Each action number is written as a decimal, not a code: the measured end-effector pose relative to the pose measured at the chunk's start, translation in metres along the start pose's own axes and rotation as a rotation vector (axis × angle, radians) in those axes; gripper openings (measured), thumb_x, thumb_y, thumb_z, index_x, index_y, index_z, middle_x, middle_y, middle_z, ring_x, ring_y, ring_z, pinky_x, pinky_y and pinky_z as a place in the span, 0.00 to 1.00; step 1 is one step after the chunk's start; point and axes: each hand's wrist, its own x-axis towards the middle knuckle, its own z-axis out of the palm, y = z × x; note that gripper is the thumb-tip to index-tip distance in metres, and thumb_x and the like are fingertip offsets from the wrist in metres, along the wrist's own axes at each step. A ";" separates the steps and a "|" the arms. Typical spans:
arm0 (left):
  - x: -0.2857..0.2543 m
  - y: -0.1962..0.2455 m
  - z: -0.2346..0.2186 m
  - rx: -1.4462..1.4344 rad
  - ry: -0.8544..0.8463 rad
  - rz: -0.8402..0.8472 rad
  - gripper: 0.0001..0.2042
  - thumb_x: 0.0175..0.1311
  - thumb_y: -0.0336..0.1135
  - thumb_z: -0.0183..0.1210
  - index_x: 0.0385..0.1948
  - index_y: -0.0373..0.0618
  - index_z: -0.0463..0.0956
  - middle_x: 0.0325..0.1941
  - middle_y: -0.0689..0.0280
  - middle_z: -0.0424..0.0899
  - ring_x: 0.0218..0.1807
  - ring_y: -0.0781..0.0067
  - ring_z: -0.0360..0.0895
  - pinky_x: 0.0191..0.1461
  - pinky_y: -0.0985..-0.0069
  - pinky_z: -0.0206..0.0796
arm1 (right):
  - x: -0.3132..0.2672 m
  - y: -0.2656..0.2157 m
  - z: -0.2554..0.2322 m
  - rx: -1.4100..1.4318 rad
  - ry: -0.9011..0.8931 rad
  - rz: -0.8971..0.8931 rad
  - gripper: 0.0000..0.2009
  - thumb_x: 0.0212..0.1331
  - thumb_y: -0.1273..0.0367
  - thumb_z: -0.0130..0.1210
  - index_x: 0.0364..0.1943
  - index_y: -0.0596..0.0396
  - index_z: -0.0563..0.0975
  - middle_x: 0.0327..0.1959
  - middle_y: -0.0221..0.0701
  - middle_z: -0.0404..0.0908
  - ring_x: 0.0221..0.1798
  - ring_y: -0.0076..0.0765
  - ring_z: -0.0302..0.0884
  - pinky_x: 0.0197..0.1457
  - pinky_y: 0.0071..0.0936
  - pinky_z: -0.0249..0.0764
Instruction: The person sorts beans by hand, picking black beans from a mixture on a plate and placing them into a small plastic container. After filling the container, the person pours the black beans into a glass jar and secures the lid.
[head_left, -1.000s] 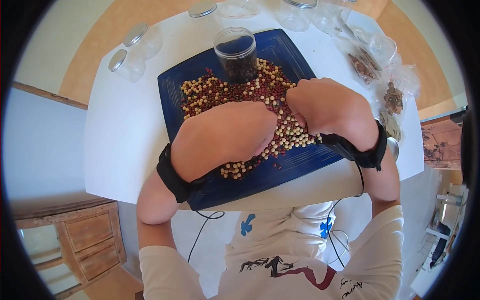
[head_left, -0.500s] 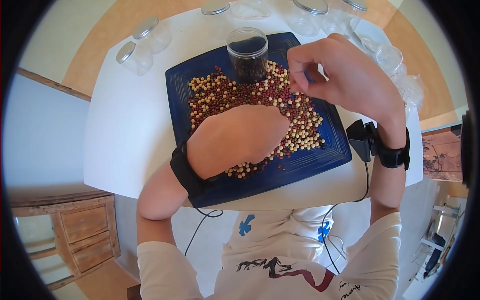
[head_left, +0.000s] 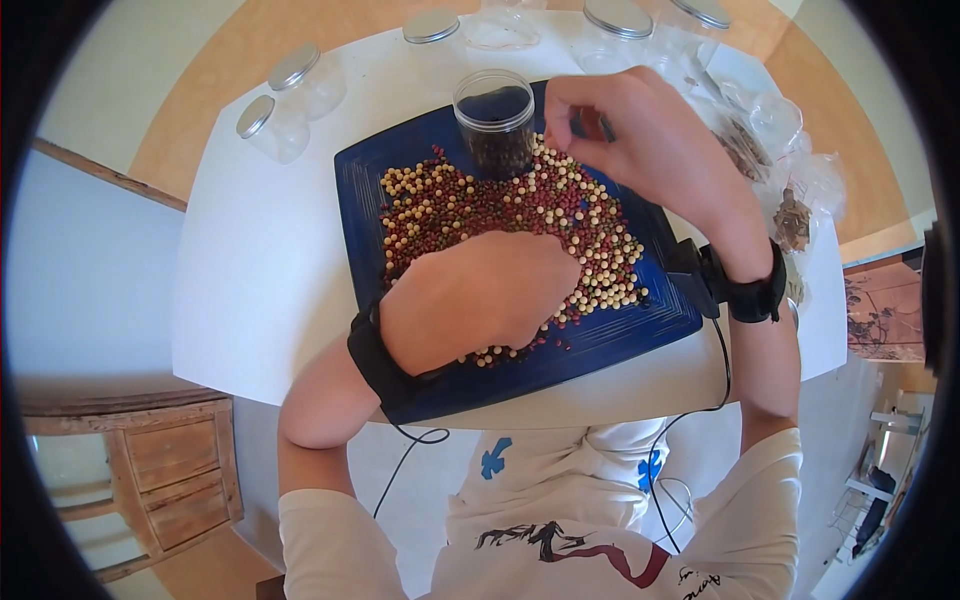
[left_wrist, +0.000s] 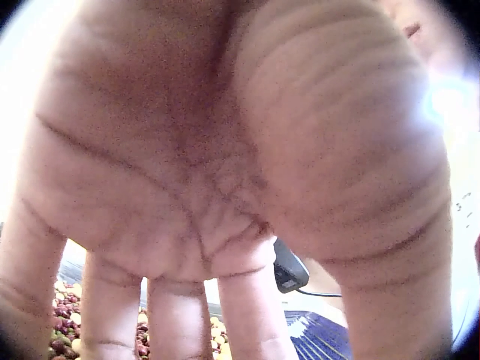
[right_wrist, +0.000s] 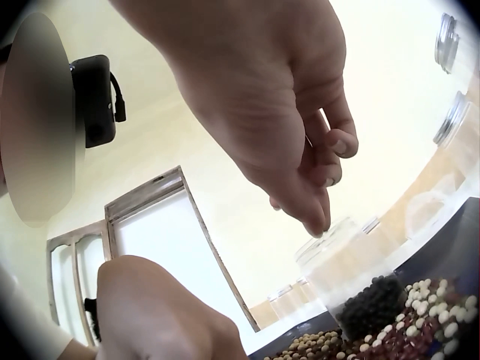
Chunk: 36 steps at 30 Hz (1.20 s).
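Observation:
A square dark blue tray [head_left: 358, 190] bears a spread of mixed beans [head_left: 600, 240], cream, dark red and green. My left hand [head_left: 480, 295] hangs palm down low over them, fingers pointing into the spread. In the left wrist view its fingers [left_wrist: 180, 315] run apart and fairly straight, tips out of frame. On the tray's far side stands a lidless clear jar [head_left: 497, 125], partly filled with black beans [right_wrist: 371, 307]. My right hand [head_left: 645, 140] is beside its rim, thumb and fingertips pinched together; a small dark bean seems to show there, mostly hidden.
Clear jars with silver lids stand at the back left [head_left: 310, 85] and back right [head_left: 618, 35]. Plastic bags [head_left: 790, 205] with dried brown pieces lie along the right. Black cables [head_left: 728, 370] run from the wrist cameras over the white table's [head_left: 260, 250] near edge.
My right hand has risen from the beans at the tray's right and moved up and left to the jar's rim, fingertips pinched. The left hand has stayed low over the beans.

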 end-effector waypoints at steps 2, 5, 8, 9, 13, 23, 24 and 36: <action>0.002 0.006 -0.004 0.016 -0.130 -0.110 0.02 0.46 0.25 0.69 0.23 0.43 0.87 0.29 0.58 0.88 0.36 0.54 0.86 0.41 0.62 0.77 | -0.001 0.002 0.003 -0.031 -0.052 0.019 0.03 0.57 0.72 0.65 0.33 0.50 0.81 0.30 0.33 0.86 0.38 0.50 0.85 0.41 0.43 0.79; -0.001 0.010 -0.003 0.006 -0.067 -0.093 0.03 0.48 0.26 0.70 0.25 0.44 0.87 0.31 0.59 0.88 0.40 0.55 0.86 0.45 0.62 0.77 | -0.003 0.004 0.006 -0.022 -0.093 -0.028 0.06 0.57 0.77 0.66 0.35 0.53 0.81 0.27 0.31 0.85 0.33 0.44 0.85 0.39 0.37 0.78; -0.002 0.003 0.005 -0.019 -0.056 -0.053 0.04 0.48 0.27 0.71 0.25 0.43 0.86 0.32 0.59 0.87 0.42 0.55 0.85 0.45 0.62 0.76 | -0.006 0.002 -0.003 0.037 -0.241 0.073 0.04 0.57 0.73 0.65 0.36 0.50 0.82 0.33 0.34 0.87 0.41 0.48 0.85 0.44 0.42 0.80; -0.004 -0.001 0.010 -0.031 -0.068 -0.052 0.04 0.48 0.27 0.71 0.25 0.43 0.86 0.32 0.59 0.87 0.42 0.55 0.85 0.45 0.62 0.76 | -0.007 0.004 -0.003 0.047 -0.246 0.066 0.05 0.57 0.73 0.65 0.36 0.50 0.83 0.34 0.34 0.87 0.42 0.47 0.86 0.45 0.42 0.80; -0.003 -0.005 0.009 -0.005 -0.060 -0.037 0.06 0.47 0.26 0.71 0.27 0.43 0.86 0.32 0.60 0.87 0.41 0.56 0.84 0.45 0.64 0.75 | -0.013 0.005 0.000 0.062 -0.225 0.035 0.05 0.60 0.77 0.67 0.37 0.54 0.82 0.32 0.30 0.85 0.37 0.36 0.84 0.43 0.35 0.79; -0.001 -0.002 -0.002 0.022 -0.123 -0.070 0.09 0.45 0.22 0.70 0.30 0.43 0.84 0.31 0.65 0.85 0.41 0.60 0.83 0.44 0.66 0.75 | -0.020 0.003 -0.006 0.062 -0.287 0.037 0.05 0.61 0.74 0.68 0.39 0.53 0.83 0.35 0.29 0.84 0.43 0.34 0.81 0.48 0.34 0.79; -0.001 -0.002 -0.002 0.038 -0.106 -0.059 0.09 0.45 0.22 0.70 0.30 0.43 0.84 0.31 0.65 0.85 0.41 0.60 0.83 0.44 0.66 0.75 | -0.020 0.003 -0.007 0.070 -0.289 0.030 0.05 0.62 0.74 0.68 0.39 0.53 0.83 0.35 0.29 0.84 0.43 0.34 0.81 0.49 0.34 0.78; 0.000 -0.011 0.004 0.039 0.021 -0.027 0.06 0.47 0.22 0.67 0.29 0.41 0.86 0.28 0.61 0.88 0.36 0.57 0.87 0.42 0.66 0.77 | -0.016 0.002 -0.016 0.082 -0.431 0.103 0.09 0.61 0.71 0.69 0.44 0.53 0.84 0.39 0.33 0.88 0.50 0.42 0.83 0.51 0.38 0.79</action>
